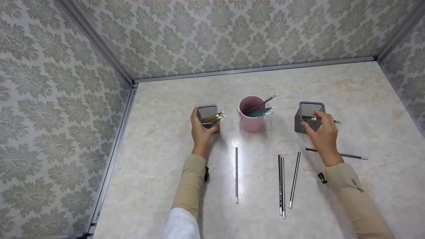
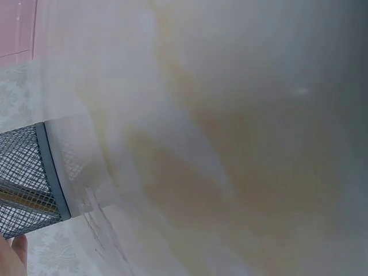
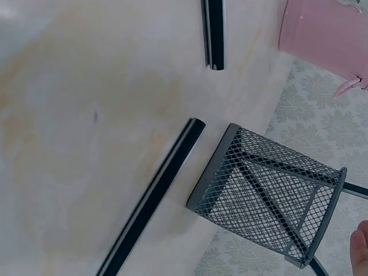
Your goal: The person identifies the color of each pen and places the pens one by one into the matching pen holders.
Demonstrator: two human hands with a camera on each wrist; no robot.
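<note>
My left hand (image 1: 202,134) grips a dark mesh pencil holder (image 1: 207,107), its thumb on the near right side. Several yellow pencils (image 1: 212,118) with white erasers lean out of that holder; its mesh side (image 2: 26,172) shows in the left wrist view. Over a second mesh holder (image 1: 300,124) on the right is my right hand (image 1: 323,134), thumb and fingers spread apart about the rim. Two dark pencils stand in this holder, one pencil (image 3: 276,213) seen through the mesh in the right wrist view. There, a fingertip (image 3: 359,247) stays apart from the rim.
Between the holders stands a pink bucket (image 1: 251,123) with several green pencils (image 1: 260,113). Several black-and-silver pencils lie on the table, among them one lone pencil (image 1: 236,176), a slanted pencil (image 1: 294,181) and a crosswise pencil (image 1: 353,156) beneath the right wrist. Patterned walls (image 1: 232,33) border the table.
</note>
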